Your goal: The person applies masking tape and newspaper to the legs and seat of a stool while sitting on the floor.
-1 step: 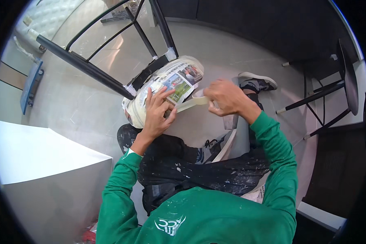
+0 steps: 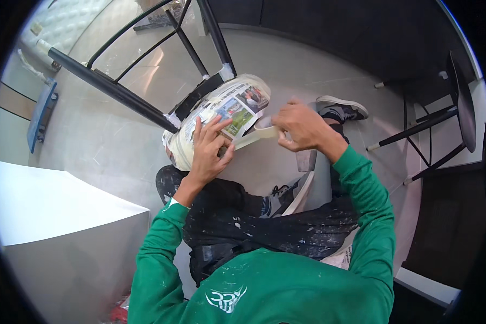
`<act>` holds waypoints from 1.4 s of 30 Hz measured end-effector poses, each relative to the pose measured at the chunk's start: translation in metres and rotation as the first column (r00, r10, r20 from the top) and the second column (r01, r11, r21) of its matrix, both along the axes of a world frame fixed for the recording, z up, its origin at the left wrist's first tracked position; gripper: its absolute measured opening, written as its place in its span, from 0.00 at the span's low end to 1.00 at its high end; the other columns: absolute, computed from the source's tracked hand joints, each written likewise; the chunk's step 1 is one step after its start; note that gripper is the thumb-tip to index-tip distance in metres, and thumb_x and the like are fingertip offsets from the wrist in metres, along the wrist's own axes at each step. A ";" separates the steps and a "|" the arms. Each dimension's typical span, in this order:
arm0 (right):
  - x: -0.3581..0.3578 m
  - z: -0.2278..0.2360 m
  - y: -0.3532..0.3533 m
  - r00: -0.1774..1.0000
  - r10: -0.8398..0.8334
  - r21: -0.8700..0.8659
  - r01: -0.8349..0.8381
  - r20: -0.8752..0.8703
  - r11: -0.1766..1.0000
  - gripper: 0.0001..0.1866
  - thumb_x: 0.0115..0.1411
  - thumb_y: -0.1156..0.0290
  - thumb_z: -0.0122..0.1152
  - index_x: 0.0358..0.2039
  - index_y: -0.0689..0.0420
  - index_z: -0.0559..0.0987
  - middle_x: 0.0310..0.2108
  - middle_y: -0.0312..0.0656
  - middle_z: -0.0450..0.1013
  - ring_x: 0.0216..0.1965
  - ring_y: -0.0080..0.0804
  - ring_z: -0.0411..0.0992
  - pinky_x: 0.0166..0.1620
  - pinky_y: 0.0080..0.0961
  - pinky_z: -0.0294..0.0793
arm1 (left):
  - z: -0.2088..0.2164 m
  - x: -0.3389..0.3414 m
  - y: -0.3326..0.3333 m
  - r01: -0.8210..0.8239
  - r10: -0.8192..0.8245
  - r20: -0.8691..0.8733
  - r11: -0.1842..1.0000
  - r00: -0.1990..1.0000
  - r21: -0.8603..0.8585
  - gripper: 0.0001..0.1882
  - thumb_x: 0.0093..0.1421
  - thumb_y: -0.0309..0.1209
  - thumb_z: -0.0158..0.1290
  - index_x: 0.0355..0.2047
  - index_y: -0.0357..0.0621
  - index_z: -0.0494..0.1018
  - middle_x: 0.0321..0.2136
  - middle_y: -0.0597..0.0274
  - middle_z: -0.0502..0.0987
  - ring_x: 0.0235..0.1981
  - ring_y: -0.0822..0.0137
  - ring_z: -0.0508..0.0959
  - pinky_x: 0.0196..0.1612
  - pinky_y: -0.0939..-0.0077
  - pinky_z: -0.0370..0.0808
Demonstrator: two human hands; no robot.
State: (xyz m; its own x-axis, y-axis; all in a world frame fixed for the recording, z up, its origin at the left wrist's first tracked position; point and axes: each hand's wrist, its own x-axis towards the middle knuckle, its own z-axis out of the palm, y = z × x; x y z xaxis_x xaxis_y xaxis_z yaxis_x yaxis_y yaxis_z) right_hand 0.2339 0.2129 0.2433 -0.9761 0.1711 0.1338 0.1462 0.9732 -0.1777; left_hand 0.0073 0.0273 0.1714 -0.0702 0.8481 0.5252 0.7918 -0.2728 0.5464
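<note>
a stool with black tubular metal legs [image 2: 113, 89] lies tipped on the shiny grey floor [image 2: 286, 65], its legs pointing toward the upper left. its rounded seat, wrapped in printed newspaper [image 2: 237, 114] and bands of cream tape, faces the person, in front of the left knee. the left hand [image 2: 206, 151] is at the seat's near edge, its outer fingers loosely spread over the paper, thumb and forefinger closed together at one end of a pale cream strip of tape [image 2: 249, 140]. the strip runs across to the right hand [image 2: 305, 127], which is closed around its other end; there the tape curves into a loop, and whether a roll sits inside the fist cannot be told.

below that hand is a small grey object [image 2: 306, 162], partly hidden. the person wears a green long-sleeved top [image 2: 291, 281], paint-specked black trousers [image 2: 254, 227] and dark shoes with pale soles [image 2: 343, 109]. to the right is another black seat with thin legs [image 2: 464, 105]; at far left, a blue board on casters [image 2: 40, 116] and a large white-topped box [image 2: 54, 210].
</note>
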 end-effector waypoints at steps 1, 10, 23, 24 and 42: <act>0.001 0.003 0.006 1.000 0.003 0.018 -0.003 0.005 1.000 0.09 0.46 0.65 0.60 0.27 0.56 0.78 0.24 0.46 0.73 0.33 0.44 0.73 0.45 0.39 0.69 | -0.001 -0.001 0.000 0.001 -0.001 0.011 1.000 1.000 0.000 0.05 0.55 0.27 0.61 0.26 0.45 0.75 0.57 0.58 0.74 0.67 0.52 0.65 0.74 0.43 0.42; 0.017 0.019 0.031 0.985 -0.169 0.136 0.173 -0.040 0.976 0.15 0.59 0.56 0.65 0.32 0.56 0.82 0.31 0.44 0.77 0.40 0.40 0.71 0.48 0.37 0.65 | -0.006 -0.001 0.001 -0.029 0.025 0.092 0.999 0.995 0.036 0.06 0.56 0.27 0.60 0.26 0.43 0.73 0.58 0.56 0.73 0.66 0.49 0.65 0.73 0.42 0.45; -0.014 -0.019 0.048 0.964 -0.258 0.079 0.263 -0.069 0.962 0.17 0.58 0.54 0.62 0.31 0.58 0.84 0.27 0.46 0.77 0.38 0.40 0.70 0.47 0.35 0.64 | -0.006 0.005 0.004 -0.096 0.094 0.033 0.994 0.995 0.045 0.07 0.52 0.27 0.60 0.23 0.42 0.72 0.59 0.52 0.72 0.66 0.47 0.64 0.72 0.41 0.48; -0.015 -0.020 0.048 0.963 -0.261 0.079 0.265 -0.065 0.961 0.17 0.58 0.55 0.62 0.31 0.58 0.84 0.27 0.46 0.77 0.38 0.40 0.70 0.47 0.36 0.64 | -0.007 0.005 0.004 -0.094 0.093 0.035 0.995 0.995 0.044 0.07 0.52 0.27 0.60 0.23 0.42 0.72 0.59 0.52 0.72 0.66 0.47 0.65 0.72 0.41 0.48; -0.013 0.004 0.045 0.943 -0.331 0.062 0.333 -0.041 0.941 0.16 0.52 0.55 0.60 0.27 0.57 0.84 0.25 0.46 0.76 0.37 0.39 0.70 0.47 0.34 0.64 | -0.005 0.004 0.002 -0.068 0.066 0.035 0.997 0.997 0.047 0.07 0.55 0.30 0.60 0.25 0.43 0.73 0.60 0.53 0.72 0.67 0.48 0.63 0.72 0.40 0.45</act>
